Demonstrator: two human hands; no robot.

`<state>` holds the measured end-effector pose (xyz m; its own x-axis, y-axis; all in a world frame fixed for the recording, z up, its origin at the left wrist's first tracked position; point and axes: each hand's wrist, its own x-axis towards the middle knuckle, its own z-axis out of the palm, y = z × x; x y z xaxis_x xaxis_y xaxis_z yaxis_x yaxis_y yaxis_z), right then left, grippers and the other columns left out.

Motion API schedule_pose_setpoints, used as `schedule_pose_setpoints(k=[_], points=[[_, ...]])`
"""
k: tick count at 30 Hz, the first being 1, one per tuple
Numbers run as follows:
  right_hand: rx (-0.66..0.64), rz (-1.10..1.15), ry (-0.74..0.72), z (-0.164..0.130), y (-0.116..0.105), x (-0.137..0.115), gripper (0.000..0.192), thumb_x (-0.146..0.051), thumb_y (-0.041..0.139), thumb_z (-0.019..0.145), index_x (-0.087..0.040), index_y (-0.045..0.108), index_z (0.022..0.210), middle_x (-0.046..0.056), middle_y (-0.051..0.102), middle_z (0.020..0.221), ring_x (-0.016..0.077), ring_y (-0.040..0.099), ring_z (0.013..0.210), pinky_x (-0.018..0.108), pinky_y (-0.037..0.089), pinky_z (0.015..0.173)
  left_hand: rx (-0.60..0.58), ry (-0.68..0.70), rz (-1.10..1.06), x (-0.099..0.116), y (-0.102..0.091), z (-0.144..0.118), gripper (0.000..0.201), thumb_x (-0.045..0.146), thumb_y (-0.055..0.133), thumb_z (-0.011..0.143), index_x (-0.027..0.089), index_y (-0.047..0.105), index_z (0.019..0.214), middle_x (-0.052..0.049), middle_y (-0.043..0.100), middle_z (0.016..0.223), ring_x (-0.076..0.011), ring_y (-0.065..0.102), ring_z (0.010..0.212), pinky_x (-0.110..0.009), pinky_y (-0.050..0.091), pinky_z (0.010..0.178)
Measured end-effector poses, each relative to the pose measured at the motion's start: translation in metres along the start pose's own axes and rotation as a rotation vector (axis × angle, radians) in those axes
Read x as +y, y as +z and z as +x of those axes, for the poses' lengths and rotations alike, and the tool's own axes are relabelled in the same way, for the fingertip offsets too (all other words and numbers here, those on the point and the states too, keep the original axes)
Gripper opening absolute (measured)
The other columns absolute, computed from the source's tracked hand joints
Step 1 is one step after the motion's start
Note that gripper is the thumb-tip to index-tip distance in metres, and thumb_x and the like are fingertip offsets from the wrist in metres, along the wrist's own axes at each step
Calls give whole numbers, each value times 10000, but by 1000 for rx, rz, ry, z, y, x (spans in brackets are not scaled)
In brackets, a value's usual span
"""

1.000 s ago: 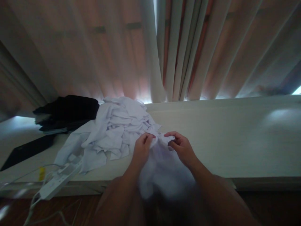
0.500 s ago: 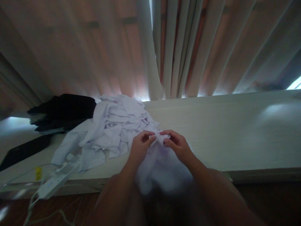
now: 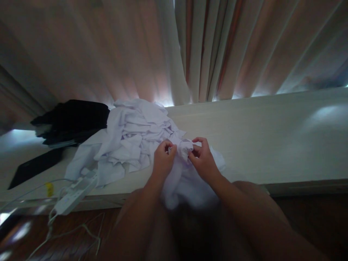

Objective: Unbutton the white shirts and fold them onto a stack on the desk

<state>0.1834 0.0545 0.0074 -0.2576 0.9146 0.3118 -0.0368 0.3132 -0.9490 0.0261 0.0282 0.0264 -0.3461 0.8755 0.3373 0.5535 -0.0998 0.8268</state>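
Note:
A white garment (image 3: pixel 181 181), perhaps a shirt, hangs from both hands over the front edge of the pale ledge, its lower part blurred above my legs. My left hand (image 3: pixel 164 157) pinches its upper edge between thumb and fingers. Just to the right, my right hand (image 3: pixel 202 156) grips a bunched fold of the same cloth with its fingertips. Beyond my left hand, a heap of crumpled white clothes (image 3: pixel 136 127) touches or nearly touches the held garment. Which part of the garment lies between my fingers is too blurred to tell.
A stack of folded black clothes (image 3: pixel 74 119) lies at the far left, with a flat dark object (image 3: pixel 36 166) before it. A white power strip (image 3: pixel 76 194) with cords leans over the ledge's (image 3: pixel 258 145) front edge. Curtains (image 3: pixel 152 54) hang along the back.
My hands have moved slightly apart, and a puffed fold of the white cloth now shows between them. The camera view has shifted a little, raising the ledge in the picture.

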Motion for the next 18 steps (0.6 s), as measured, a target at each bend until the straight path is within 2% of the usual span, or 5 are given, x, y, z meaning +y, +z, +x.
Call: schedule_pose_setpoints(k=[4,9,14,18], points=[[31,-74,-3,0,1,2,276,-281,637,857,-259,382,962,-68,565,658,123,558,584,234,430,570,-46,14,-81,3,2,-1,170,295,587,860,187,570,730,30,529,694,-123,489,654,-228,391,616],[44,-95,-38,0,-2,-2,208,-329,640,869,-250,465,950,-47,593,695,127,574,612,235,450,569,-108,-2,-199,9,2,-2,166,288,637,838,174,617,719,10,587,701,-131,538,680,-230,427,635],[52,-117,-38,1,-2,-3,208,-299,659,849,-246,487,953,-30,607,762,137,604,661,259,507,616,-8,-12,-263,8,0,-2,120,270,641,838,174,642,766,-5,617,741,-135,551,697,-233,448,647],[100,-205,-72,0,0,-2,277,-222,675,815,-252,494,1021,-52,550,743,129,567,628,258,509,605,55,-31,-280,11,5,-6,124,277,663,832,172,645,769,8,613,714,-123,542,661,-221,434,618]])
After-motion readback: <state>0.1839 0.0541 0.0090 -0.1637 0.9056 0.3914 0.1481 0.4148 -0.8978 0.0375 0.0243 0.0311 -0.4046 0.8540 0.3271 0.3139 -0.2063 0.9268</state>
